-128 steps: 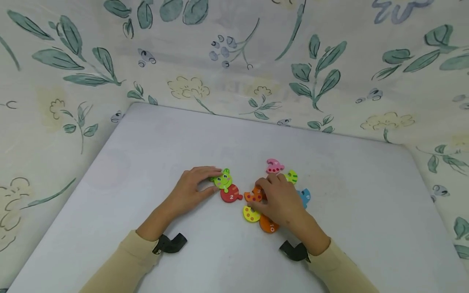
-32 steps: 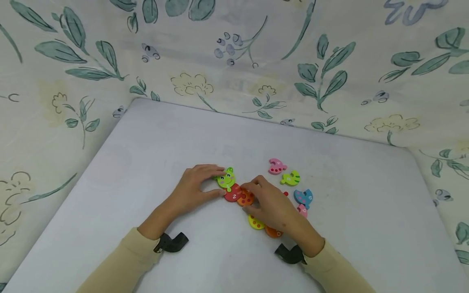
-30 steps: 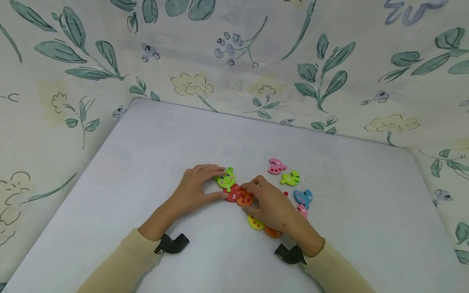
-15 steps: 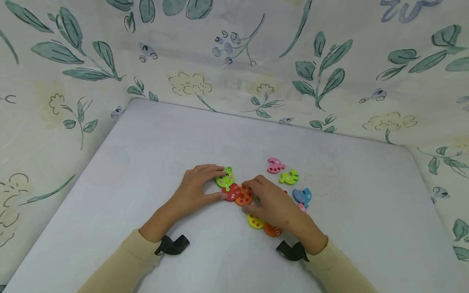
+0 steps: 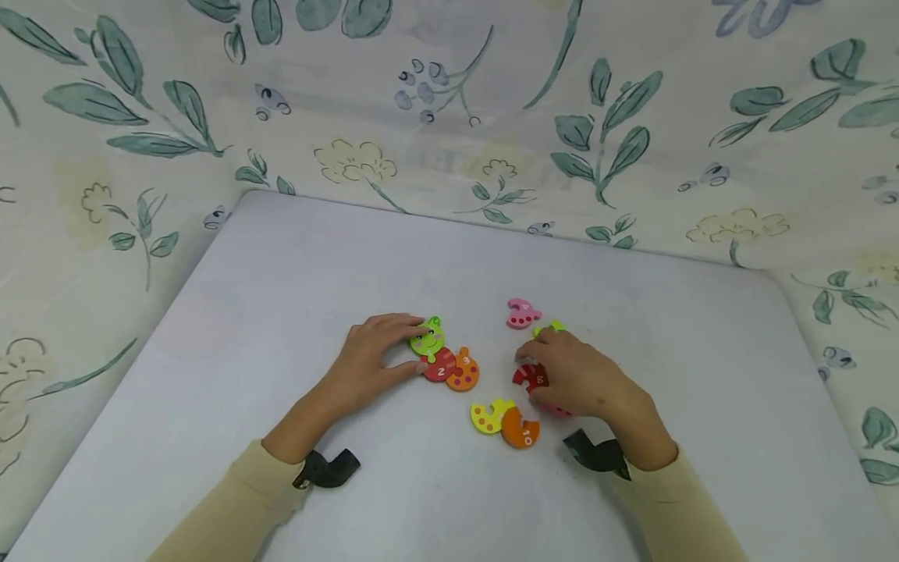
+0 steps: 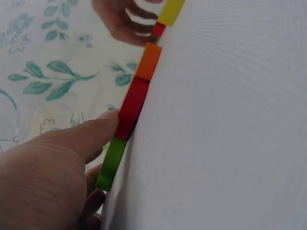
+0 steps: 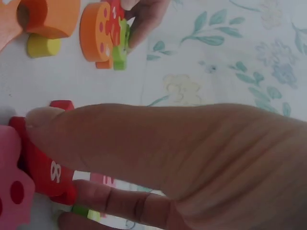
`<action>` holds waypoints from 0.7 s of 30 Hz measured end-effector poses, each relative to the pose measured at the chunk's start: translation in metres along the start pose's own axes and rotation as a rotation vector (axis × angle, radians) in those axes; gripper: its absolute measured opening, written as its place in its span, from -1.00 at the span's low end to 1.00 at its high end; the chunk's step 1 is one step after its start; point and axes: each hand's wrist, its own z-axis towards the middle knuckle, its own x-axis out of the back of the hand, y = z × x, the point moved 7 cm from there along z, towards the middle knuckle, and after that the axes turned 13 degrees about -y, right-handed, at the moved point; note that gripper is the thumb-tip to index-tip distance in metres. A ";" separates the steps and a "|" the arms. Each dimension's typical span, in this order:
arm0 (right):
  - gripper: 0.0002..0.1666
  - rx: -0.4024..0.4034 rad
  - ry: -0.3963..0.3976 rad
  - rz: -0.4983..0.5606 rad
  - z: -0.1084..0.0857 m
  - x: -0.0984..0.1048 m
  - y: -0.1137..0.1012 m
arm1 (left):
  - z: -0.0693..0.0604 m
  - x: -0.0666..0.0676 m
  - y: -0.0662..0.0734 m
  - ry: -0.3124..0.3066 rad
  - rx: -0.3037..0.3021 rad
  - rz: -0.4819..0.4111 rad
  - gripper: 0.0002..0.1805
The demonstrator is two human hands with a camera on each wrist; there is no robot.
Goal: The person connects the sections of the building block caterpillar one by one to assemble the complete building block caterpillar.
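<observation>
The left hand [image 5: 368, 359] holds a joined row of puzzle pieces between thumb and fingers: the green caterpillar head [image 5: 425, 341] and the red piece numbered 2 [image 5: 437, 365]. Its thumb touches the red edge in the left wrist view. Joined to these is the orange spotted piece numbered 3 [image 5: 462, 376], its knob pointing away. To the right, the right hand [image 5: 593, 382] pinches the red striped piece numbered 8 [image 7: 45, 167], thumb at one end and a finger at the other. A pink spotted piece [image 7: 14, 184] lies against it. The blue piece is hidden.
A yellow spotted piece [image 5: 485, 419] touches the orange piece numbered 10 [image 5: 520, 429] in front of the right hand. Behind it lie a pink piece [image 5: 523, 314] and a partly covered green piece [image 5: 551, 327]. The white tabletop [image 5: 316, 257] meets patterned fabric [image 5: 449, 156] at the back.
The right hand brought the orange 3 piece left to the red 2 piece, let go, and moved right to the red 8 piece. The left hand stays at the head.
</observation>
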 end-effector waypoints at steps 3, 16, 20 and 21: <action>-0.37 -0.061 -0.019 -0.018 0.000 -0.002 0.003 | -0.001 -0.001 -0.003 0.000 0.006 -0.002 -0.39; -0.26 -0.039 0.062 0.000 -0.008 0.003 -0.002 | -0.001 -0.001 -0.004 0.011 -0.012 -0.004 -0.40; -0.23 -0.005 0.057 0.055 -0.021 0.010 0.001 | 0.000 -0.001 -0.003 0.011 -0.016 0.002 -0.40; -0.22 -0.008 0.061 0.066 -0.023 0.013 0.006 | 0.000 -0.001 -0.003 0.010 -0.015 0.003 -0.41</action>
